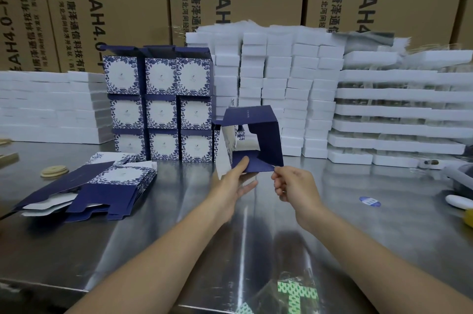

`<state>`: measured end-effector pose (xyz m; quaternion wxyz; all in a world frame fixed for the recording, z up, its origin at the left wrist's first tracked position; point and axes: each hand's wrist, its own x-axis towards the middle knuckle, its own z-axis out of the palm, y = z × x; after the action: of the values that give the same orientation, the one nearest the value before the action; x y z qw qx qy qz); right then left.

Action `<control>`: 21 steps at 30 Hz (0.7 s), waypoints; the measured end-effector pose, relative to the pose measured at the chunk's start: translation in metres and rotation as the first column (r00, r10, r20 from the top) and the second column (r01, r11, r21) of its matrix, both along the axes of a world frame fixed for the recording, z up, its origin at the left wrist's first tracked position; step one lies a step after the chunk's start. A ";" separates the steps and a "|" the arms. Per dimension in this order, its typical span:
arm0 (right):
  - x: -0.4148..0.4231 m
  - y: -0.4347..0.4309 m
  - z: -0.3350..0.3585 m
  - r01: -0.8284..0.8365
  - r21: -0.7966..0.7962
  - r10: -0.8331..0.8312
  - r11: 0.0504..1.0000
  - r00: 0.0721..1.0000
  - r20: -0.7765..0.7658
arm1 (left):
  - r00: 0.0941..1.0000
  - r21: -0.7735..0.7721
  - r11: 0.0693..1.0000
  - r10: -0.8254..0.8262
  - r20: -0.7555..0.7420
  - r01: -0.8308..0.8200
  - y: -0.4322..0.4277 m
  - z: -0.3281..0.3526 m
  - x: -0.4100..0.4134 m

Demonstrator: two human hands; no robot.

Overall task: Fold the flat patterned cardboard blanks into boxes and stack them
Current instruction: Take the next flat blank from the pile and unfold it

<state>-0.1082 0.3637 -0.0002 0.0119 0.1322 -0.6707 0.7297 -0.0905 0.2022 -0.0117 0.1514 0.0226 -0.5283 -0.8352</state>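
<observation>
Both forearms are reaching forward over the steel table [332, 224], holding a half-opened blue box [258, 139] up just above the fingers. The left hand [230, 180] is gripping the box's lower left edge, thumb pressing on top of the bottom flap and fingers curling underneath. The right hand [294, 183] is pinching the flap's right corner between thumb and forefinger, its other fingers curled in. The two hands are working close together but not touching. Left of the left hand a pile of flat blanks [102, 185] is lying, and beyond it the stack of finished boxes [161, 106] is standing.
</observation>
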 end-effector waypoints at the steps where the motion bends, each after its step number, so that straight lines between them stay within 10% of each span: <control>1: 0.001 -0.001 0.001 0.019 -0.023 -0.019 1.000 1.000 -0.004 | 0.999 -0.005 1.000 0.016 0.028 -0.016 0.001 0.001 0.000; 21: 0.010 -0.002 0.006 -0.040 -0.133 0.052 0.990 0.994 0.091 | 0.996 -0.270 0.962 -0.023 0.085 0.045 0.016 0.007 0.012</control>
<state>-0.0982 0.3612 0.0062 -0.0279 0.1121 -0.6178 0.7778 -0.0781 0.2178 -0.0044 0.1172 0.0266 -0.6440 -0.7556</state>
